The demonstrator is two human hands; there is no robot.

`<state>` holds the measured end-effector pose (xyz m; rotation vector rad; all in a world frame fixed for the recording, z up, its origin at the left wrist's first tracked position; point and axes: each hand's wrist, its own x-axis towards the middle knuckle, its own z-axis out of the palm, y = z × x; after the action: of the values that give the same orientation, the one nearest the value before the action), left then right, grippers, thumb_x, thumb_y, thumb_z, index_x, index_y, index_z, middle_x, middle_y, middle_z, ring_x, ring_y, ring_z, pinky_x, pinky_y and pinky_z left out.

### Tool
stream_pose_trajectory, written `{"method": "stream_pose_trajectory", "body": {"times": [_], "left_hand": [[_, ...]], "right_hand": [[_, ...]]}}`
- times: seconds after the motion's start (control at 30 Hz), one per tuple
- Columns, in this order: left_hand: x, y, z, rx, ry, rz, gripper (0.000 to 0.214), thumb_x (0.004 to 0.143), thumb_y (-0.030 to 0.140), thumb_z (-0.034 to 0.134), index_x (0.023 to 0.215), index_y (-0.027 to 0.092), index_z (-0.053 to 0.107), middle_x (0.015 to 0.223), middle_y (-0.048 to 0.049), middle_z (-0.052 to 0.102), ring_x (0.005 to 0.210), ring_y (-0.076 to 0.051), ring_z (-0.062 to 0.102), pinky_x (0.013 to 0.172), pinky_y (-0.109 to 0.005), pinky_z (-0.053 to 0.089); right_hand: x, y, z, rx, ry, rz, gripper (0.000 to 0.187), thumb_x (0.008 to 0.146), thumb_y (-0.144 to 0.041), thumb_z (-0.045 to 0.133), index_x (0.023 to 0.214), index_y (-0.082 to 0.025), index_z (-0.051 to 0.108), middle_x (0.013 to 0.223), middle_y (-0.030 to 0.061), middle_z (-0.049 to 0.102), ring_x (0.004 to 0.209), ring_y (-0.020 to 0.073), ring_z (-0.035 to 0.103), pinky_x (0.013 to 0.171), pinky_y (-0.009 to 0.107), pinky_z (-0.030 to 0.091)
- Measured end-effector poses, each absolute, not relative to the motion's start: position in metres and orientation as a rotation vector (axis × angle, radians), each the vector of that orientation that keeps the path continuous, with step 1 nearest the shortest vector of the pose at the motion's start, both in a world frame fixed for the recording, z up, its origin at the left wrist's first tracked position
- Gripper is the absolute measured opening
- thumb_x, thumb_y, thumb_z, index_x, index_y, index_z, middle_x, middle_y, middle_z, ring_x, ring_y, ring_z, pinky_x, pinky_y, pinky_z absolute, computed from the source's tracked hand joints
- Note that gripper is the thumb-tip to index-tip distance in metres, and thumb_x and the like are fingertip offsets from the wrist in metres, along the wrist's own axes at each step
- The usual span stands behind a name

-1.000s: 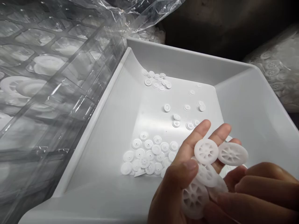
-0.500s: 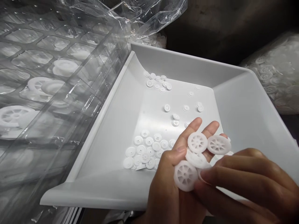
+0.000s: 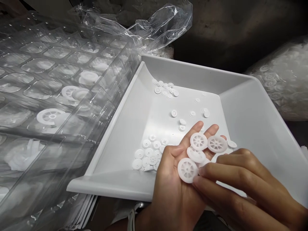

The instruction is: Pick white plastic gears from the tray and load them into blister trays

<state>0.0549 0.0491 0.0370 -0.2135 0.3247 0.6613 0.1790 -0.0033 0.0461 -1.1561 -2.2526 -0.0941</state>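
My left hand [image 3: 175, 186] lies palm up over the near edge of a white plastic bin [image 3: 252, 115], fingers loosely curled under several white spoked plastic wheels [image 3: 198, 150]. My right hand [image 3: 240, 192] reaches in from the lower right, its fingertips touching the lowest wheel [image 3: 187, 170] in the left palm. More small white wheels [image 3: 149, 154] lie scattered on the bin's floor, with another cluster [image 3: 166, 89] at its far side.
A stack of clear blister trays [image 3: 55, 96] with square pockets stands to the left; some pockets hold white wheels [image 3: 49, 116]. Crumpled clear plastic film [image 3: 154, 29] lies behind the bin. A clear bag of white wheels [image 3: 284, 80] sits at the right.
The view has pulled back and up, so both hands and the bin look smaller. My right hand has slid further over the left palm onto the lowest wheel.
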Motion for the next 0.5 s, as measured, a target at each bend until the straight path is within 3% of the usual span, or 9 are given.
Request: {"method": "stream_pose_trajectory", "body": {"times": [0.2, 0.37, 0.5], "left_hand": [[0.0522, 0.0482, 0.0365, -0.200, 0.301, 0.649, 0.053, 0.091, 0.031, 0.031, 0.138, 0.012, 0.044, 0.133, -0.0148, 0.057, 0.114, -0.024, 0.060, 0.099, -0.035, 0.040], [0.0507, 0.0463, 0.0356, -0.189, 0.284, 0.662, 0.053, 0.090, 0.033, 0.032, 0.138, 0.014, 0.044, 0.135, -0.0144, 0.055, 0.116, -0.024, 0.059, 0.102, -0.036, 0.039], [0.0488, 0.0459, 0.0353, -0.174, 0.270, 0.654, 0.054, 0.090, 0.034, 0.032, 0.139, 0.016, 0.044, 0.136, -0.0120, 0.055, 0.123, -0.026, 0.053, 0.108, -0.039, 0.033]], "right_hand": [[0.1796, -0.0022, 0.0464, -1.158, -2.251, -0.082, 0.017, 0.087, -0.011, 0.053, 0.091, -0.013, 0.069, 0.094, 0.0075, 0.064, 0.081, 0.0189, 0.060, 0.062, 0.034, 0.047], [0.1757, -0.0018, 0.0500, -1.142, -2.243, -0.040, 0.022, 0.091, -0.013, 0.048, 0.088, -0.017, 0.069, 0.091, 0.0030, 0.065, 0.080, 0.0146, 0.059, 0.060, 0.029, 0.049], [0.1758, -0.0017, 0.0531, -1.256, -2.084, 0.026, 0.011, 0.086, -0.015, 0.061, 0.093, -0.016, 0.069, 0.096, 0.0038, 0.063, 0.084, 0.0154, 0.058, 0.069, 0.030, 0.050]]}}
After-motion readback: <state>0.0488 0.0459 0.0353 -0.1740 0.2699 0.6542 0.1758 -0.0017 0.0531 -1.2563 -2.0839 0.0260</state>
